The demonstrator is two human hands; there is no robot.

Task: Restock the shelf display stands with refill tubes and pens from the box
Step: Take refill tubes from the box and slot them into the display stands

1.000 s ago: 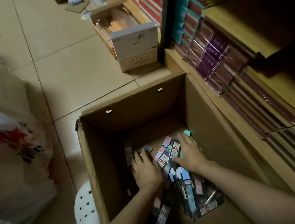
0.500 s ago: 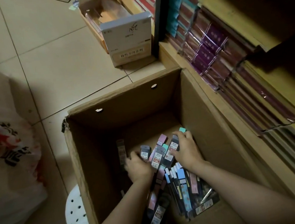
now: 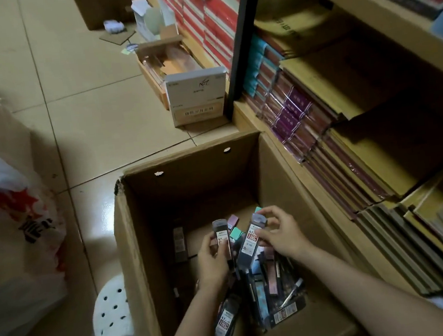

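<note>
Item: refill tubes, light, stiff, slick plastic, which I judge best pinched mid-body; I see left hand [image 3: 212, 263] gripping one tube [image 3: 222, 239], right hand [image 3: 283, 232] pinching another [image 3: 251, 243], both above the loose pile on the cardboard box [image 3: 134, 260] floor.

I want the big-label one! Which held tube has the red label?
The refill tube pinched by the right hand: it carries a red label block. The left hand's refill tube looks dark brownish.

Refill-tube pile [image 3: 259, 296] partly hidden under both forearms; label print unreadable.
</note>
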